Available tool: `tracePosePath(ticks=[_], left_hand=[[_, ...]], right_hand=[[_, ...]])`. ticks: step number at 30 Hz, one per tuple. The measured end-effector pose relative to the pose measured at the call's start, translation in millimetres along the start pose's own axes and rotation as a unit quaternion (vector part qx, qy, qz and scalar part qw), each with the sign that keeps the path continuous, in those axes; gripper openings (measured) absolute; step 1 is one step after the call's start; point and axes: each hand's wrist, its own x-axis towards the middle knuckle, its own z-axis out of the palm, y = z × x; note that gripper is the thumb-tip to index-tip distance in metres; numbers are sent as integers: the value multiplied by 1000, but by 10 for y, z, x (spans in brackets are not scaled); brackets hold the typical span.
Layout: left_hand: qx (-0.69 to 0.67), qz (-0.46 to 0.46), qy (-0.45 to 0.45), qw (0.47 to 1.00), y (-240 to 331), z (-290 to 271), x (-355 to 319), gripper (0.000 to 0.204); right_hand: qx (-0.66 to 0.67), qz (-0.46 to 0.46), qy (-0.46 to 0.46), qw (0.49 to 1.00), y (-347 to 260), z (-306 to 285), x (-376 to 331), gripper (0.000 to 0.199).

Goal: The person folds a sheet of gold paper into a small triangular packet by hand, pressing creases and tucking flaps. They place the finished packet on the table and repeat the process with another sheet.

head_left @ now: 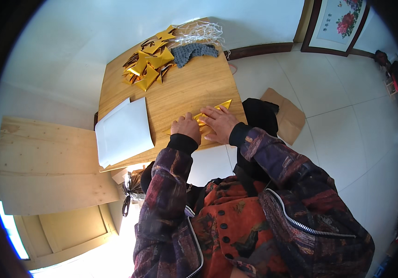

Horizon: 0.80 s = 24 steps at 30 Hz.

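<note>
A shiny gold foil paper strip (225, 104), folded with a pointed end, lies slantwise near the front right edge of the wooden table. My left hand (186, 127) is bent over its near-left end, with the fingers curled down onto the foil and part of it hidden beneath. Beside it, my right hand (221, 123) rests over the middle of the strip, fingers stretched along it and thumb apart. Towards the back left lies a loose heap of folded gold foil pieces (148, 63). Left of my hands are white paper sheets (125, 129).
The wooden table (194, 85) stands against a pale wall. A grey knitted cloth (193, 53) and crinkled clear plastic (199, 33) lie at its back. Brown paper (283, 116) is on the tiled floor at right. A wooden board (53, 164) leans at left, near a dark plastic bag (133, 185).
</note>
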Motion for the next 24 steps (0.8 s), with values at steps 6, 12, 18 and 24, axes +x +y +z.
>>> tracePosePath(ticks=[6,12,18,24], left_hand=[[3,6,-3,1000,-53,15,17,32],[-82,-36,29,996,2,105,-12,47],[-209,-41,26,977,-19,492,-179,92],[-199,-19,103,975,79,667,-249,100]], right_hand=[[2,1,7,1000,15,43,14,60],[2,-11,17,1000,31,31,1,60],[3,-28,50,998,39,65,-8,58],[-31,-49,52,997,73,85,-34,61]])
